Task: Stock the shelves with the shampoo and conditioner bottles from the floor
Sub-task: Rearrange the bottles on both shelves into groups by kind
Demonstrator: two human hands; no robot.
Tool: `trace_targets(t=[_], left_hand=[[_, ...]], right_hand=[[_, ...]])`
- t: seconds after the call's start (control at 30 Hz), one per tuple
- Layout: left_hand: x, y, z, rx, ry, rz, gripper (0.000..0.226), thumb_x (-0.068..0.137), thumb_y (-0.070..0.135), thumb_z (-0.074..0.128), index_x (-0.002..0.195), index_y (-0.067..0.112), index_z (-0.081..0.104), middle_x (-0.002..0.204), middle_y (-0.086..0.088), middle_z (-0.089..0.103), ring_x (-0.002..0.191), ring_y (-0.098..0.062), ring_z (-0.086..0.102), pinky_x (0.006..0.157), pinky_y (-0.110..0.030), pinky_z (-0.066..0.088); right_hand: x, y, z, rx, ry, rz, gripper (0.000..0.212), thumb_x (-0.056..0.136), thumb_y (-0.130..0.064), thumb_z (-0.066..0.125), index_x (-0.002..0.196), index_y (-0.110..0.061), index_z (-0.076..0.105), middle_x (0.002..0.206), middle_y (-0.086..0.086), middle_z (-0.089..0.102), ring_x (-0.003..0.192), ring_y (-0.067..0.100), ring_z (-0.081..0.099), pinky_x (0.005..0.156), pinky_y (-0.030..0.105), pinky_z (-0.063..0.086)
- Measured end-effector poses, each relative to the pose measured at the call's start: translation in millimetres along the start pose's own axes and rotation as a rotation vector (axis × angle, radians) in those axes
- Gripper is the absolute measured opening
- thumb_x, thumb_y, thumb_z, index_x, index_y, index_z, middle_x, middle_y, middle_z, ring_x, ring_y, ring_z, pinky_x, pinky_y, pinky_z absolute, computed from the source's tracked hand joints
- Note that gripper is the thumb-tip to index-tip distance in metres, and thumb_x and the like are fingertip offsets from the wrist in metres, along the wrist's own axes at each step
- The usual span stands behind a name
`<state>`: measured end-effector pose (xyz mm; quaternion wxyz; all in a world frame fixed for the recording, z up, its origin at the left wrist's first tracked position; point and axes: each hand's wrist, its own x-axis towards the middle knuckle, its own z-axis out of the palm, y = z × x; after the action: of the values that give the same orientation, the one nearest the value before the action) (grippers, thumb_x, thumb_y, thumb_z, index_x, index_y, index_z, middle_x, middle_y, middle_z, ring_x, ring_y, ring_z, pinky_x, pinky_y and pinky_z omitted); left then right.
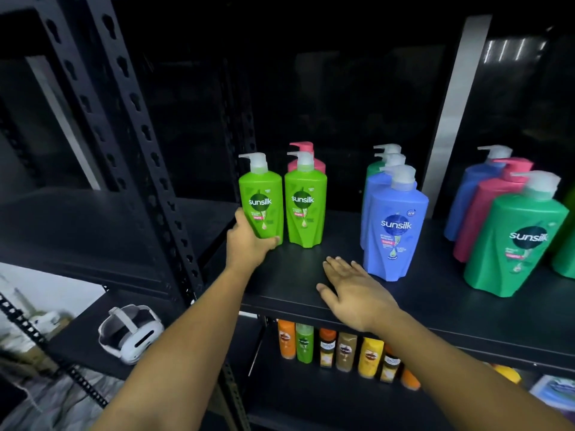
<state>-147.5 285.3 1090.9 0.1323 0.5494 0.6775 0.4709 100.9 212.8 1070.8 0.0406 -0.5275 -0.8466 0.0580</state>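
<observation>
Green bottle [261, 206] upright on shelf [311, 275] — left hand [247, 244] clasping its base, right hand [348, 290] flat.

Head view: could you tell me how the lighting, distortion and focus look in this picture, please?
Head view: the front bottles are brightly lit, like the lime bottle in the left hand, while the shelf back is nearly black; the wide lens bends the upright and leans the green bottle at the right edge; the headset and lower-left clutter are soft; a glare streak marks the top right.
</observation>
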Motion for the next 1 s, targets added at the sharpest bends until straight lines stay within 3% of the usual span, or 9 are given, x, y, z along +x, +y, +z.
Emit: trace_targets(t=[0.23, 0.5, 0.6, 0.67, 0.8, 0.9, 1.0], left_hand=[[45, -2, 11, 0.049, -0.005, -0.053, 0.084, 0.060, 0.034, 0.094, 0.118, 0.024, 0.034, 0.116, -0.007, 0.067, 0.109, -0.034, 0.062, 0.093, -0.047, 0.054], [41, -13, 23, -0.108, 0.008, -0.129, 0.074, 0.074, 0.034, 0.089, 0.129, 0.010, 0.045, 0.120, -0.010, 0.067, 0.111, -0.030, 0.065, 0.089, -0.035, 0.052], [17, -6, 29, -0.261, 0.079, -0.194, 0.075, 0.082, 0.028, 0.081, 0.143, 0.013, 0.039, 0.123, -0.008, 0.064, 0.114, -0.028, 0.062, 0.092, -0.032, 0.049], [-2, 6, 40, -0.313, 0.018, -0.171, 0.072, 0.083, 0.023, 0.077, 0.144, 0.019, 0.040, 0.126, -0.004, 0.059, 0.117, -0.022, 0.059, 0.093, -0.029, 0.045], [-19, 32, 69, -0.332, -0.151, -0.040, 0.103, 0.063, 0.041, 0.088, 0.149, 0.030, 0.032, 0.133, 0.006, 0.054, 0.124, -0.013, 0.054, 0.107, -0.037, 0.046], [-17, 46, 83, -0.273, -0.100, -0.025, 0.113, 0.057, 0.044, 0.093, 0.148, 0.025, 0.028, 0.130, -0.001, 0.051, 0.120, -0.020, 0.053, 0.105, -0.042, 0.048], [-14, 49, 87, -0.216, -0.057, -0.008, 0.109, 0.060, 0.041, 0.093, 0.145, 0.022, 0.029, 0.127, -0.004, 0.053, 0.117, -0.025, 0.056, 0.100, -0.045, 0.051]], right_hand=[[-2, 0, 1, 0.005, 0.041, 0.000, 0.069, 0.106, -0.055, 0.018, 0.162, -0.017, 0.012, 0.170, -0.004, 0.006, 0.155, 0.007, -0.001, 0.126, 0.029, -0.002], [3, 2, 2, 0.017, 0.051, 0.007, 0.069, 0.105, -0.057, 0.019, 0.163, -0.019, 0.012, 0.170, -0.007, 0.006, 0.154, 0.004, -0.002, 0.125, 0.027, -0.004], [4, 2, 1, 0.017, 0.048, 0.002, 0.070, 0.105, -0.056, 0.019, 0.162, -0.018, 0.012, 0.170, -0.007, 0.006, 0.154, 0.004, -0.002, 0.125, 0.027, -0.004], [3, 1, 1, 0.019, 0.051, 0.003, 0.069, 0.105, -0.056, 0.020, 0.162, -0.018, 0.012, 0.170, -0.006, 0.006, 0.155, 0.005, -0.002, 0.125, 0.026, -0.005], [1, -2, -1, 0.025, 0.049, 0.007, 0.069, 0.105, -0.055, 0.021, 0.162, -0.017, 0.013, 0.170, -0.004, 0.007, 0.155, 0.005, -0.001, 0.125, 0.027, -0.004], [1, -1, 0, 0.034, 0.055, 0.006, 0.069, 0.105, -0.055, 0.021, 0.162, -0.017, 0.013, 0.170, -0.005, 0.008, 0.155, 0.005, -0.001, 0.125, 0.026, -0.004], [0, 0, 0, 0.061, 0.057, 0.009, 0.069, 0.104, -0.057, 0.022, 0.162, -0.019, 0.015, 0.169, -0.006, 0.009, 0.154, 0.003, -0.001, 0.124, 0.026, -0.005]])
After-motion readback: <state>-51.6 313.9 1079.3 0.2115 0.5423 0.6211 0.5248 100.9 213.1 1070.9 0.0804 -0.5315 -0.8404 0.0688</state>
